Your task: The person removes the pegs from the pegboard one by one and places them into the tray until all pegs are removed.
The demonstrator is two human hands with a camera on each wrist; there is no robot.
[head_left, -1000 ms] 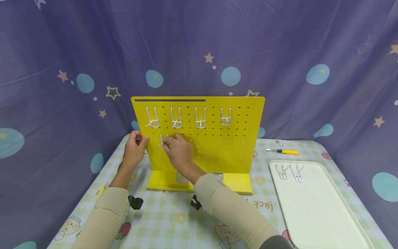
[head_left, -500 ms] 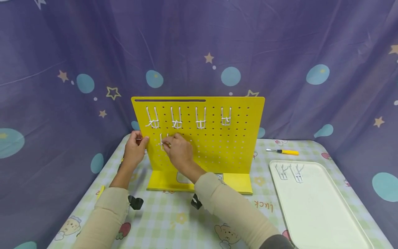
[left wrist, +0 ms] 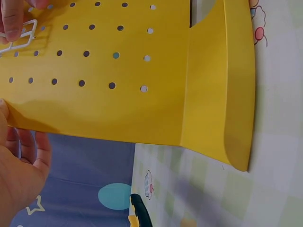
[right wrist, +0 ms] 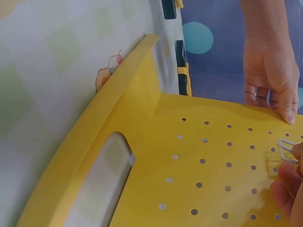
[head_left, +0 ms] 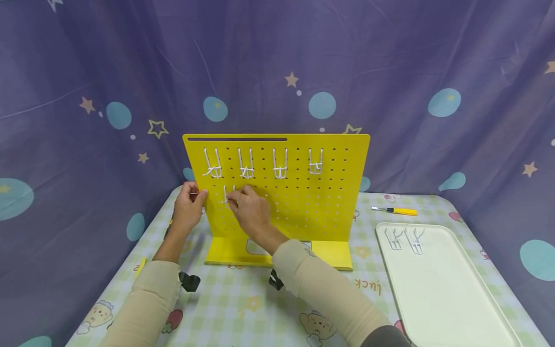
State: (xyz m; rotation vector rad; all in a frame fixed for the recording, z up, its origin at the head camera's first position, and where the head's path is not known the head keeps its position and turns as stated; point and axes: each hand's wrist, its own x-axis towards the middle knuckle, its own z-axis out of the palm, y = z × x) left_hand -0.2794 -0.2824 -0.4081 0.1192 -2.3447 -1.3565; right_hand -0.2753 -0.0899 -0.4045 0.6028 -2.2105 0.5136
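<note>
A yellow pegboard (head_left: pixel 359 159) stands on its foot in the middle of the table. At its left edge my left hand (head_left: pixel 187 212) grips the board, thumb on the front face and fingers behind, as the right wrist view also shows. My right hand (head_left: pixel 253 214) pinches a white double-wire hook (head_left: pixel 225 193) against the board's lower left; the fingers cover part of it. In the left wrist view this hook (left wrist: pixel 29 35) lies close to the holes. Above it, several similar white hooks (head_left: pixel 280 166) hang in a row near the top.
On the right, a cream tray (head_left: pixel 446 294) bears two more white hooks (head_left: pixel 414 242). Behind the tray lies a screwdriver (head_left: pixel 403 211) with a yellow handle. The table has a checked cloth (head_left: pixel 225 308), and a purple curtain (head_left: pixel 269 43) closes off the back.
Almost nothing differs. The right hand and forearm have shifted very slightly to the right, still at the same hook; the left hand keeps its place on the board's edge.
</note>
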